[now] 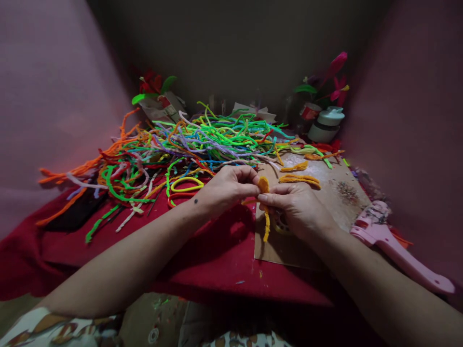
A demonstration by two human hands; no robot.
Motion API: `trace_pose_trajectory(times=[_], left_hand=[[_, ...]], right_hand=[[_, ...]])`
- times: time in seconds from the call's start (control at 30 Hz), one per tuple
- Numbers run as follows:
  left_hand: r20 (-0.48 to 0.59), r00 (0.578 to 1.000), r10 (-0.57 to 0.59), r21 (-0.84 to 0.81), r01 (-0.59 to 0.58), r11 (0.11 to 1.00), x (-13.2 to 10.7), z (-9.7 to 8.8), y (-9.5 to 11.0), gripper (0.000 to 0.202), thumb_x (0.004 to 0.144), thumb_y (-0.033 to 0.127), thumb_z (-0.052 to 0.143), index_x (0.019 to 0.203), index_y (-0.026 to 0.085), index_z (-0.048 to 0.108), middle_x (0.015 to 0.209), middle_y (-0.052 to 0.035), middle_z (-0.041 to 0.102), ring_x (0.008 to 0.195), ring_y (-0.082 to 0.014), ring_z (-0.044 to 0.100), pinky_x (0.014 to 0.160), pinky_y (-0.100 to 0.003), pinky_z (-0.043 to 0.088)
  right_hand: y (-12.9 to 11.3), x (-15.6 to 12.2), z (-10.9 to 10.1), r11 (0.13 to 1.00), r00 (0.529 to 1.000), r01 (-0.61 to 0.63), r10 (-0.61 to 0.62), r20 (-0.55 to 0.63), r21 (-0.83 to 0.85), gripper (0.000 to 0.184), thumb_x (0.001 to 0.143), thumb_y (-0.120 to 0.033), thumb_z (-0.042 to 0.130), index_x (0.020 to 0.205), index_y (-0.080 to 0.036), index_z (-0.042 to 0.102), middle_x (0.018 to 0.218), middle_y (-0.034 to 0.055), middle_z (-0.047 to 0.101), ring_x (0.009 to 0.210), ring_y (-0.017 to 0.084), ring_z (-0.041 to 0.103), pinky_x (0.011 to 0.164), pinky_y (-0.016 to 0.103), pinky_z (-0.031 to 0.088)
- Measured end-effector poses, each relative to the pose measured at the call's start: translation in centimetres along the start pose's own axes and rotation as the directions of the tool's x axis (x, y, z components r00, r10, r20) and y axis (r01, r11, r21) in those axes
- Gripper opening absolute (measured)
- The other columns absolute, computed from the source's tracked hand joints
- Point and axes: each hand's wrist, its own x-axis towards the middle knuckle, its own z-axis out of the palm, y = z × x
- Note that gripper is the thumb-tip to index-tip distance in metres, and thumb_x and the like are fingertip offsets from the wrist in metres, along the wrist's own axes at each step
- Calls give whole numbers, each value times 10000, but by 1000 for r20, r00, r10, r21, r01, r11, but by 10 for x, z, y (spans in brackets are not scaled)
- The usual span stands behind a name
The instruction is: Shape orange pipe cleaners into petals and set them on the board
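Observation:
My left hand (227,185) and my right hand (298,207) meet above the red cloth (202,250), both pinching one orange pipe cleaner (264,193). Its top is bent into a small loop between my fingertips, and its tail hangs down over the brown cardboard sheet (289,250). Two folded orange pipe cleaner pieces (299,179) lie on the cardboard just beyond my right hand.
A large tangled heap of pipe cleaners (188,144) in green, orange, purple and white spreads across the back and left. A white jar (327,124) and artificial flowers (336,77) stand at the back right. A pink glue gun (394,250) lies at the right.

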Motion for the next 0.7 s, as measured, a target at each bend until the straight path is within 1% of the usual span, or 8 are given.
trace_pose_trajectory(times=[0.13,0.27,0.33,0.4,0.47,0.57,0.63,0.7], left_hand=[[38,999,15,-35,-14,999,-1,0,1,140,668,194,611,785,117,609,715,1,600,639,-92,528,638,-213,411],[-73,985,158,251,-135,959,-5,6,-2,126,718,241,586,709,123,628,666,-11,585,624,-107,510,608,-219,398],[-133,929,346,464,-250,850,-8,10,-4,127,735,228,569,666,137,624,682,-30,588,671,-127,517,644,-234,401],[-117,864,489,594,-334,732,-9,12,-6,136,759,217,546,680,146,630,723,-48,592,728,-142,524,693,-247,404],[-92,865,494,594,-351,724,-9,12,-5,144,774,221,535,712,147,641,738,-51,598,728,-141,530,693,-246,409],[-117,916,385,504,-279,818,-7,9,-3,146,767,239,555,712,140,647,708,-36,608,673,-129,540,645,-230,419],[-137,903,408,521,-285,805,-6,7,-3,147,763,229,561,687,136,644,693,-36,604,675,-129,542,652,-229,418],[-129,860,495,592,-333,734,-5,7,-4,144,765,213,555,679,139,643,699,-41,597,707,-135,540,684,-235,413]], right_hand=[[-5,-2,3,999,999,-32,31,-15,-20,205,587,-317,694,519,-147,601,399,-43,461,358,54,333,387,223,187],[-10,-5,8,999,1000,-31,30,-7,-27,178,595,-265,659,491,-141,584,403,-34,480,366,52,346,395,220,207],[-11,-6,9,999,1000,-6,5,-12,-40,183,597,-230,637,458,-145,553,390,-40,462,366,48,332,394,218,201],[-11,-6,9,998,1000,6,-6,-8,-58,191,602,-215,618,445,-151,532,387,-42,453,366,47,317,391,219,191],[-10,-7,9,998,1000,7,-6,10,-68,201,611,-227,611,445,-156,523,395,-37,461,370,52,318,389,220,192],[-10,-6,8,996,999,12,-9,31,-92,221,629,-258,619,451,-157,535,378,-42,447,355,53,317,381,222,191],[-10,-6,9,994,999,23,-19,39,-108,234,636,-269,627,450,-154,545,356,-49,425,343,51,317,375,221,189],[-11,-6,10,995,999,22,-18,37,-102,249,637,-272,634,441,-151,538,348,-54,414,336,47,317,372,218,187]])
